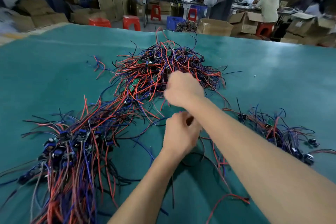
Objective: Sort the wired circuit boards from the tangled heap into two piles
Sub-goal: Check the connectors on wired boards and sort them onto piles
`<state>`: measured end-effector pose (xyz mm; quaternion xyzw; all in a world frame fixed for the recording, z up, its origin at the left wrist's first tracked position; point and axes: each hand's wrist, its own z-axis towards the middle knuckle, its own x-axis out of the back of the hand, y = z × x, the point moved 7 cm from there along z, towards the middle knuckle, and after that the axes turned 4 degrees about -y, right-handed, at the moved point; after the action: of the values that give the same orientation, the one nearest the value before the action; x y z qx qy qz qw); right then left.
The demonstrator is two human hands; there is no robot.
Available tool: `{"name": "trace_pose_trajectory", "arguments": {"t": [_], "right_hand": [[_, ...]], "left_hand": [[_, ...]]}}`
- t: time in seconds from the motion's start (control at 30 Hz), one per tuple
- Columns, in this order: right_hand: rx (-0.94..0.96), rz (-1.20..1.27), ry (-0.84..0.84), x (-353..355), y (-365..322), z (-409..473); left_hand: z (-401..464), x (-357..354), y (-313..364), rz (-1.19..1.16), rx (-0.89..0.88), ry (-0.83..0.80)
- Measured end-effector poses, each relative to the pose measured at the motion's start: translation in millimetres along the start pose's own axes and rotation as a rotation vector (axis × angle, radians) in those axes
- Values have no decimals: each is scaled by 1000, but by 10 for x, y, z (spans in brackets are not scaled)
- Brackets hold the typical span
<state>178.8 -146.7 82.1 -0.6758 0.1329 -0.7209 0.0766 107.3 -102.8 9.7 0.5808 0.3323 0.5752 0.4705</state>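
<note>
While sorting goes on, big heap of red and blue wires with little green boards sits at upper middle of frame on green table, with one sorted pile at lower left and a smaller pile at right, likely kept apart so the two kinds never mix. Right hand at frame middle, curled into a fist at near edge of heap, seems to grip wires there, though too blurry to be sure. Left hand just below, fingers curled, maybe pinching a wire; cannot tell.
</note>
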Motion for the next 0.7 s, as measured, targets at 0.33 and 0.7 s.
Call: {"name": "trace_pose_trajectory", "arguments": {"t": [0.33,0.7], "right_hand": [[-119,92,44,-117,860,183],[106,457,418,145,960,-1067]], "left_hand": [[87,90,-188,-97,92,141],[62,-80,-13,-567,31,-87]]}}
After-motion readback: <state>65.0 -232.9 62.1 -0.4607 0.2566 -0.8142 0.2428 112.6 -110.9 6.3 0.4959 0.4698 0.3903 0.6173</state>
